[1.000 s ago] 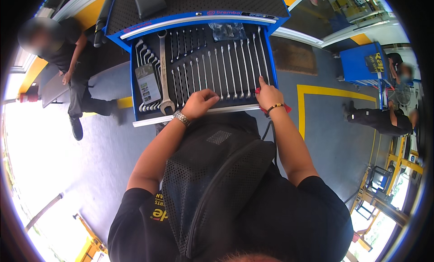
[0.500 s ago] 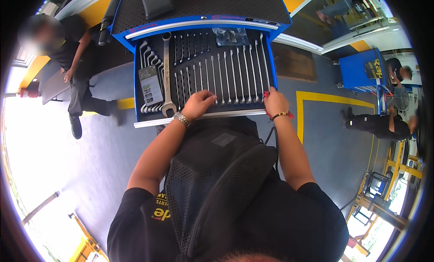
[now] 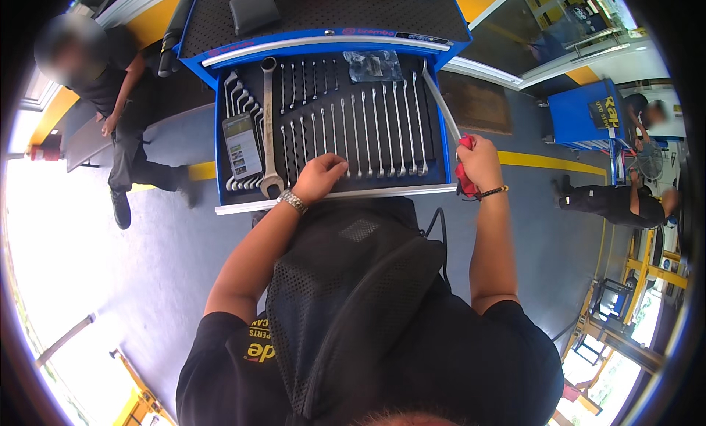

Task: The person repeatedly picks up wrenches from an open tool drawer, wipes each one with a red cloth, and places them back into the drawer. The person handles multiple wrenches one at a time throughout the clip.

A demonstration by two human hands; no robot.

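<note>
A drawer (image 3: 412, 191) of a blue tool cabinet stands pulled out before me, with a row of silver combination wrenches (image 3: 379, 132) in its dark liner. My right hand (image 3: 479, 165), past the drawer's right front corner, is closed on a red cloth (image 3: 465, 183) and the near end of a long wrench (image 3: 441, 102). This wrench slants over the drawer's right side, its far end still by the row. Over the drawer's front edge, my left hand (image 3: 321, 177) has its fingers curled beside the wrench ends; what they hold, if anything, is hidden.
A big wrench (image 3: 269, 124) and a phone (image 3: 243, 147) lie at the drawer's left, above offset wrenches. A clear plastic bag (image 3: 372, 66) sits at the back. On the cabinet top is a black case (image 3: 254, 11). One person sits at left; others are by a blue cabinet (image 3: 585, 113) at right.
My right hand has moved right and outward, swinging the long wrench's near end from the row over the drawer's side. My left hand has barely shifted.
</note>
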